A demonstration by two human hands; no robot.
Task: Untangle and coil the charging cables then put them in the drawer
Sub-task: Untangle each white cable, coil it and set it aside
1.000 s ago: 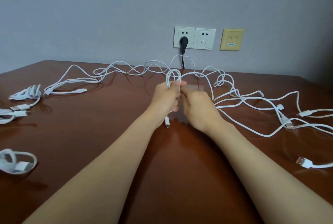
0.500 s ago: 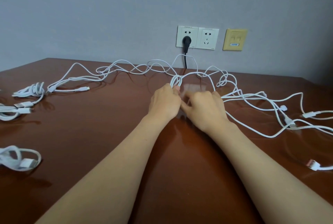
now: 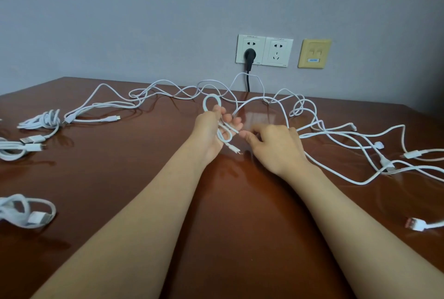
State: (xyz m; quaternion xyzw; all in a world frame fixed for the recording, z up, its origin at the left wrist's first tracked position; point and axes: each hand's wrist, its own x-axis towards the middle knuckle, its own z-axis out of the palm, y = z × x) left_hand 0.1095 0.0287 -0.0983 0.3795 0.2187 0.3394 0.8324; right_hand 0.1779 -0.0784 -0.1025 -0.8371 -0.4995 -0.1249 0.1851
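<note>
My left hand (image 3: 211,128) holds a small coil of white charging cable (image 3: 211,104) above the brown table (image 3: 134,178); one loop sticks up over the fingers, another hangs under the palm with the plug end dangling. My right hand (image 3: 276,144) is just to the right, fingers curled, pinching the same cable near the left fingertips. From there the cable runs back into a loose tangle of white cables (image 3: 312,128) spread across the table's far and right side. No drawer is in view.
Coiled white cables lie at the left: one bundle (image 3: 40,120), another (image 3: 14,149) at the edge, a third (image 3: 24,212) nearer me. A loose USB plug (image 3: 415,223) lies at the right. Wall sockets (image 3: 264,51) with a black plug are behind the table.
Both hands dipped toward the table, then rose. My left hand has turned palm-side up, showing more loops of cable, and my right hand has moved slightly apart to the right.
</note>
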